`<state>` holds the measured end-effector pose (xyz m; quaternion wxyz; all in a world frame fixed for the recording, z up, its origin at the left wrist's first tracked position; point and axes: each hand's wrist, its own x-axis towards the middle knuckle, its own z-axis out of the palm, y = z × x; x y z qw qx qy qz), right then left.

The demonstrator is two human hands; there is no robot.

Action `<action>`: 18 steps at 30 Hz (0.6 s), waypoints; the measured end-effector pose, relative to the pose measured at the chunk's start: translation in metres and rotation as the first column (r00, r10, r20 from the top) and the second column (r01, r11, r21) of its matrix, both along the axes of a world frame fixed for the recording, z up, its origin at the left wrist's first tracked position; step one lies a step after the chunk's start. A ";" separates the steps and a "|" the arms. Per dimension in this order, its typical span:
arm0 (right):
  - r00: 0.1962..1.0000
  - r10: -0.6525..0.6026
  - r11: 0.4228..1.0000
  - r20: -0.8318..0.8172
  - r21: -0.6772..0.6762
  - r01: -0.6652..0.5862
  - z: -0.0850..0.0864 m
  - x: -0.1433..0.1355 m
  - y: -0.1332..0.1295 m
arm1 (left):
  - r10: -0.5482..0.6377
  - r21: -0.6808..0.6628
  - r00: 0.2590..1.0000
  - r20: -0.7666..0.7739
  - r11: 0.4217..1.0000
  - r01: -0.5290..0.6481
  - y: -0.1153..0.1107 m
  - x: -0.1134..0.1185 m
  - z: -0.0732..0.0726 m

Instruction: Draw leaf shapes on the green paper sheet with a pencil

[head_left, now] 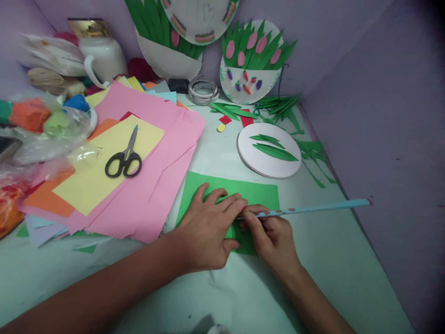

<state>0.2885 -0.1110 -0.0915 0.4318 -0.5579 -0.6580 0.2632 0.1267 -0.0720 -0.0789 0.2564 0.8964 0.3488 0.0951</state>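
A sheet of green paper [264,191] lies on the table in front of me. My left hand [212,222] rests on it, fingers stretched out and spread. Beside it, my right hand [269,232] is closed around a long, slim light-blue pencil [323,206] with reddish spots. The pencil's far end sticks out to the right, and its tip is hidden by my fingers at the paper. Behind the sheet, a white round disc [269,169] carries several green paper leaves [276,152].
Black-handled scissors [127,157] lie on yellow paper [83,185] over pink sheets [174,171] at left. Decorated paper plates [250,95] lean on the back wall. Green paper strips [281,107], a tape roll [203,90] and a white mug [106,60] stand or lie behind.
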 end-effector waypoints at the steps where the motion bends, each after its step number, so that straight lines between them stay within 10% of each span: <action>1: 1.000 -0.002 1.000 -0.006 -0.003 0.002 0.000 0.000 0.001 | 0.005 0.002 1.000 0.000 1.000 -0.005 0.000 0.000 -0.001; 18: 0.997 -0.075 0.997 0.008 -0.035 0.075 -0.007 -0.001 0.008 | 0.018 -0.013 1.000 -0.001 1.000 -0.018 -0.002 0.000 -0.003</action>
